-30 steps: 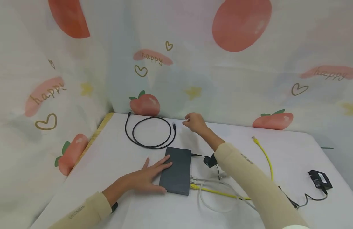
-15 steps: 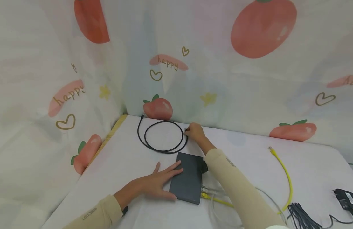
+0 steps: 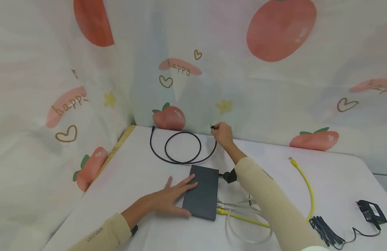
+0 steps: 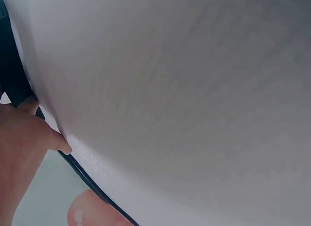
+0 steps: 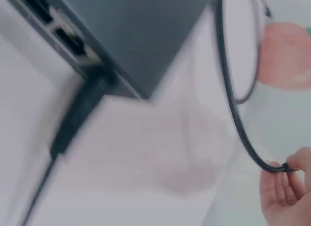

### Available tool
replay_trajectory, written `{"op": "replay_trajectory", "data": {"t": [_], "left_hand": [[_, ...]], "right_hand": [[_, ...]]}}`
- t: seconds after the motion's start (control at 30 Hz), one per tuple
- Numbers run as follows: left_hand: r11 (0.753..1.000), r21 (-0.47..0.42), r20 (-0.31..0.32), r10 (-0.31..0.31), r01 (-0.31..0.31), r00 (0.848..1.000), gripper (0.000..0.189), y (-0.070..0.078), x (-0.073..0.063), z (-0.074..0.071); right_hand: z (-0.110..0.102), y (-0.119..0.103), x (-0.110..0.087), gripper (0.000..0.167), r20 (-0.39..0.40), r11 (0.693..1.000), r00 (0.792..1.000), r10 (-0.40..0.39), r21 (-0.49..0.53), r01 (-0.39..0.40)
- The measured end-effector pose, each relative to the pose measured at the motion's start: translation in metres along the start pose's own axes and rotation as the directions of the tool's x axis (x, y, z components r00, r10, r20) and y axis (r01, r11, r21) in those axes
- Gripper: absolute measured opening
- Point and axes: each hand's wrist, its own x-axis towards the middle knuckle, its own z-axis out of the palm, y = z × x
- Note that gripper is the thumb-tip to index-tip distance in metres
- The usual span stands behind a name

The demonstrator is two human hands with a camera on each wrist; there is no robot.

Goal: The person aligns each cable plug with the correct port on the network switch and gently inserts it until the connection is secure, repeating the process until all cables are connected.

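My left hand (image 3: 168, 201) lies with spread fingers on the left part of a flat dark grey network switch (image 3: 203, 195). In the left wrist view only the edge of this hand (image 4: 24, 143) shows. My right hand (image 3: 223, 134), near the back of the table, pinches one plug end of a black network cable (image 3: 182, 132) between thumb and fingers. In the right wrist view the cable (image 5: 234, 114) curves down to those fingertips. The rest of it lies in a loop behind the switch, its other plug (image 3: 153, 128) at the back left.
A black power plug (image 5: 77, 114) sits in the switch's right side, with grey network cables (image 3: 243, 205) and a yellow cable (image 3: 243, 219) below it. The yellow cable's loose end (image 3: 292, 161), a bundled black cord (image 3: 325, 232) and a power adapter (image 3: 371, 211) lie right. A printed curtain (image 3: 250, 87) stands behind.
My right hand came down to the black cable's right end, took hold of it, and has drawn it up and to the right. The loop has widened rightward. My left hand stays on the switch.
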Motion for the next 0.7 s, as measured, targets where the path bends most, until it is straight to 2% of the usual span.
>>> {"op": "replay_trajectory", "data": {"t": [0.13,0.3,0.53,0.7], "left_hand": [[1.000,0.005,0.000,-0.005,0.005,1.000,0.092,0.002,0.001,0.001],[1.000,0.006,0.005,-0.022,0.022,1.000,0.092,0.005,0.002,0.000],[0.999,0.015,-0.002,-0.030,0.030,1.000,0.093,0.007,0.004,0.000],[0.999,0.025,-0.007,-0.029,0.030,1.000,0.092,0.006,0.004,0.005]], "right_hand": [[-0.032,0.000,0.002,0.020,-0.111,0.997,0.993,-0.044,0.052,0.050],[-0.075,0.007,0.004,0.019,-0.236,0.992,0.968,-0.089,0.067,0.107],[-0.139,0.031,0.005,0.022,-0.385,0.997,0.922,-0.034,0.055,0.060],[-0.180,0.049,-0.007,0.025,-0.443,1.000,0.896,0.002,0.023,0.010]]}}
